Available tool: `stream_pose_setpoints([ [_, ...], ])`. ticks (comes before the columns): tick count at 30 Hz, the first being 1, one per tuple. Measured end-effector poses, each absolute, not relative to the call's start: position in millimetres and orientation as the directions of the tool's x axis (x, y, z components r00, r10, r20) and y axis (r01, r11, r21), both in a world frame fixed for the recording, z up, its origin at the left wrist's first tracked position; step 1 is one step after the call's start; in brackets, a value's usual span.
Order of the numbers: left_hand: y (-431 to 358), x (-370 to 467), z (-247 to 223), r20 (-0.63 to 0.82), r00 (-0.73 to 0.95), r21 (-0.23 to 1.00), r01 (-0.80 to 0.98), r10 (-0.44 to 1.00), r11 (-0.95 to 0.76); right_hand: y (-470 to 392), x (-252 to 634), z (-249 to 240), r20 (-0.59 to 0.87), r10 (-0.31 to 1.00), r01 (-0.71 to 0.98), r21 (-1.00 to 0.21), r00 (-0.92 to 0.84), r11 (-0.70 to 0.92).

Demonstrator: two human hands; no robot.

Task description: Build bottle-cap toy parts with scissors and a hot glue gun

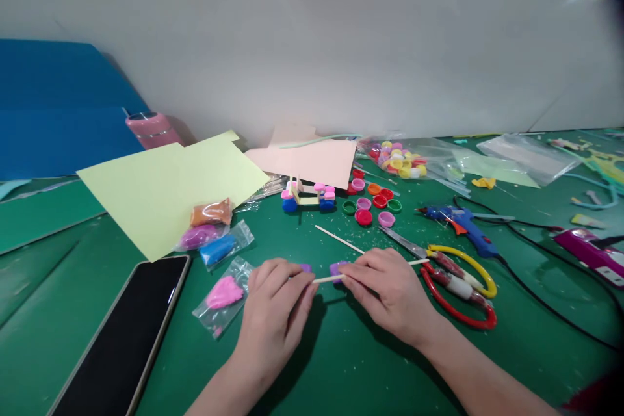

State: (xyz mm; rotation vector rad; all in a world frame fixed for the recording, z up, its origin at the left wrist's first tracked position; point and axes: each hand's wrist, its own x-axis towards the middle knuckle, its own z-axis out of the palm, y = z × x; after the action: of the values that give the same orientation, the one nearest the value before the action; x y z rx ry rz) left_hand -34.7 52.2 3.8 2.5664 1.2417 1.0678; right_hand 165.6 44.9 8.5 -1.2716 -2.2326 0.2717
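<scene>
A thin wooden stick (328, 279) runs level between my two hands, just above the green table. My left hand (277, 302) pinches its left end between thumb and fingers. Further along, my right hand (390, 292) is closed round it, and a pale stick end (418, 262) juts out past that hand. Two small purple pieces (336, 269) show by the fingertips, one near each hand; whether they are held or lie behind is unclear. Another thin stick (338, 239) lies on the table, its near end hidden by my right hand. Beyond stands a little model car (308, 196) with blue wheels.
Scissors (458, 273) with red and yellow handles and a blue glue gun (461, 224) lie right. Bottle caps (363, 216) are scattered behind. Bagged clay (225, 292) and a phone (121, 338) sit left. Paper sheets (170, 182) and a pink bottle (152, 130) are further back.
</scene>
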Motion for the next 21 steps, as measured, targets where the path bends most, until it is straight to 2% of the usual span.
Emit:
stream_pose_setpoints([
  [21,49.3,-28.3,6.0,0.584,0.332,0.43,0.647,0.741,-0.63,43.1,161.0,9.3,0.424,0.837,0.744,-0.419,-0.347,0.521],
])
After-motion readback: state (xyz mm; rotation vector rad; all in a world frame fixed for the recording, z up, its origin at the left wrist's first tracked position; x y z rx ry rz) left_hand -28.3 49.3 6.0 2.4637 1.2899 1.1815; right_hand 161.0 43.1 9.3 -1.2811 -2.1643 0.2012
